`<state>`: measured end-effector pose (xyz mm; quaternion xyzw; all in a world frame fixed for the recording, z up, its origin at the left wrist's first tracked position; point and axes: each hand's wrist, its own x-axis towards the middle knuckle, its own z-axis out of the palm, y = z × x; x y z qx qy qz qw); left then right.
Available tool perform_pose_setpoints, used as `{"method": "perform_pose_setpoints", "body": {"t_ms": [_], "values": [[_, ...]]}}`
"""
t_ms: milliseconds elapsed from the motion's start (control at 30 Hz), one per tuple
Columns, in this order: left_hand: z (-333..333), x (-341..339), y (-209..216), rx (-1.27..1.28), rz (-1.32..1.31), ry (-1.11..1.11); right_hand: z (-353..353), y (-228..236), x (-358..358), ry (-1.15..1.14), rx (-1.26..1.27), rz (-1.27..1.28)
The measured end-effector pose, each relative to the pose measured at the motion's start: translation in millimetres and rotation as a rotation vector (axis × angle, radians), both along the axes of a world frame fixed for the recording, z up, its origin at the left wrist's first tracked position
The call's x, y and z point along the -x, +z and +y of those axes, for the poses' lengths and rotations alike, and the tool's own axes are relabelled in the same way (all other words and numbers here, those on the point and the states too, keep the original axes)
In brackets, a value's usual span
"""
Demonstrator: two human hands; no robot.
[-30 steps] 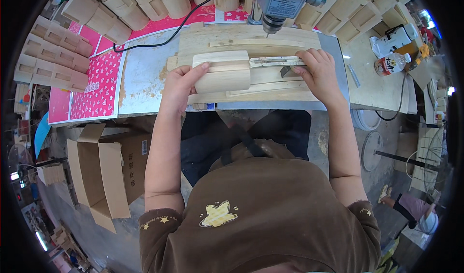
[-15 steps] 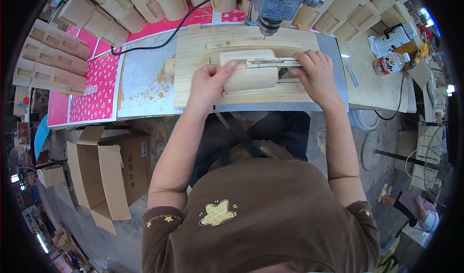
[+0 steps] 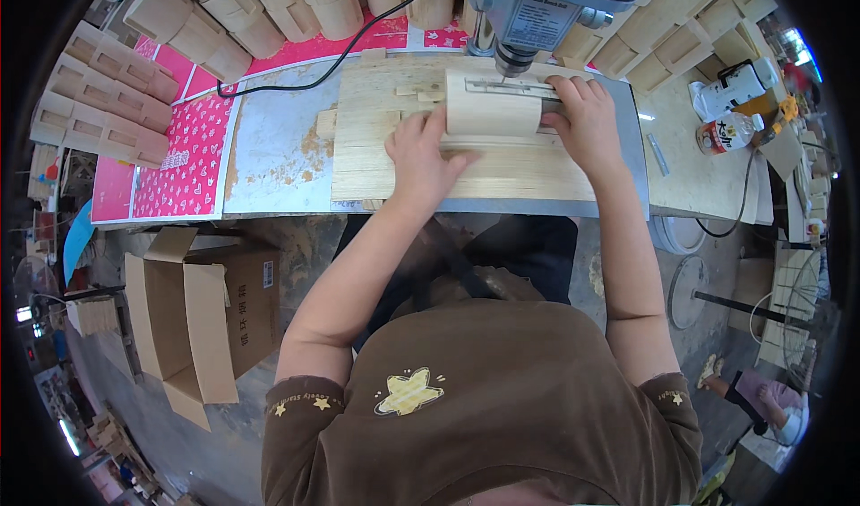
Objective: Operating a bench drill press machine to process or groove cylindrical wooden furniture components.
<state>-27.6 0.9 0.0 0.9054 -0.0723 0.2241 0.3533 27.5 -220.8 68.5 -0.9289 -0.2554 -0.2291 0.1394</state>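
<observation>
In a cluttered workshop, a wooden board (image 3: 376, 166) lies on the workbench (image 3: 278, 148). Beneath the drill (image 3: 540, 9), the left hand (image 3: 425, 155), thumb spread wide, touches the wooden block's (image 3: 493, 117) left end; the right hand (image 3: 584, 123) pinches a slotted strip (image 3: 503, 87). The drill bears 1 printed white label (image 3: 541, 21).

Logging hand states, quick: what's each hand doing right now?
Left hand: open, fingers at the left end of the wooden block; firm contact unclear.
Right hand: closed on the right end of the slotted strip.
</observation>
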Motion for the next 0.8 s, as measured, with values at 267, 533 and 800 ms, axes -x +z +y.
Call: {"method": "perform_pose_setpoints", "body": {"t_ms": [267, 533, 800], "values": [[37.7, -10.6, -3.1, -0.081, 0.098, -0.045, 21.4, -9.2, 0.3, 0.026, -0.081, 0.000], [40.7, -13.4, -7.9, -0.094, 0.009, -0.081, -13.9, 100.5, -38.6, 0.113, -0.700, -0.345], [40.2, -13.3, -7.0, -0.060, -0.008, -0.093, 20.6, 167.5, -60.2, 0.062, -0.640, -0.126]]}}
